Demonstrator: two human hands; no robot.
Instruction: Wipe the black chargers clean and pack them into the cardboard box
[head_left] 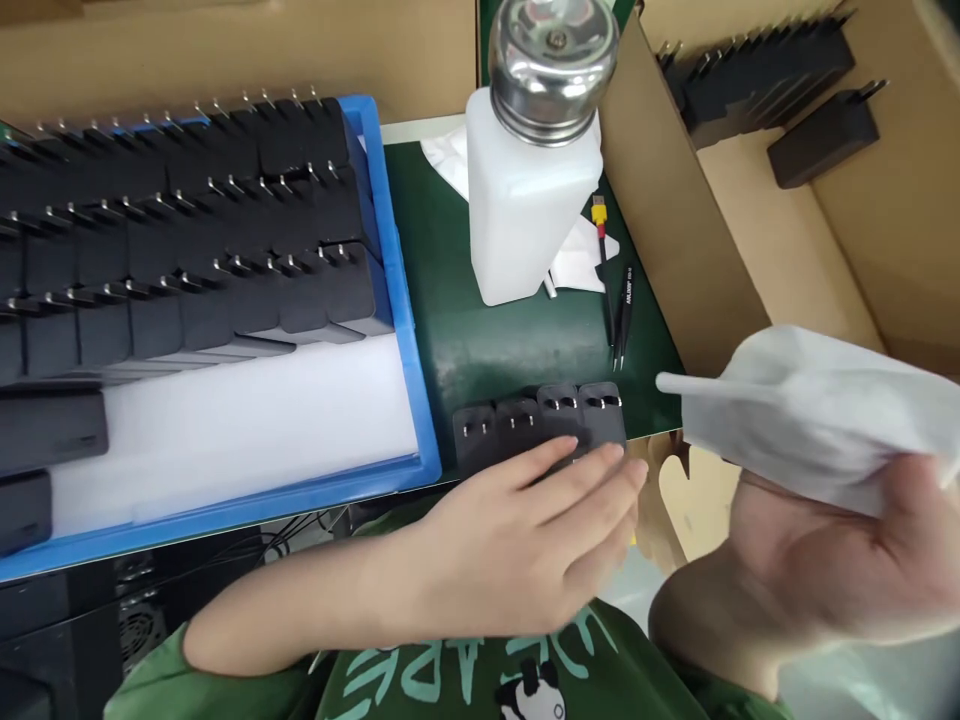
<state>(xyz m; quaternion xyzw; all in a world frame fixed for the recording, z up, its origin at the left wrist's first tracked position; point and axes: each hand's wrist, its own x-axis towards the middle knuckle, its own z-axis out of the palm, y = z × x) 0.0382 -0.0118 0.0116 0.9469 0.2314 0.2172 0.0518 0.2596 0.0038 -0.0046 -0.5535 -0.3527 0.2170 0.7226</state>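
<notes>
A short row of black power adapters [519,420] stands at the near edge of the green mat, with their metal prongs up. My left hand [525,535] reaches over the near side of this row. Its fingers are stretched out and lie on or just before the adapters; the exact contact is hidden. Off to the right, my right hand [840,570] is closed on a white wipe [817,410], thumb on top. From the wipe a thin white stick [701,386] points left. The fingers beneath the wipe are out of sight.
At left, a blue tray [405,330] holds rows of black adapters [187,230]. A white dispenser bottle [529,200] with a metal top stands behind the row. Nearby lie tweezers [625,310] and a cable [602,250]. A cardboard box [697,220] with adapters stands right.
</notes>
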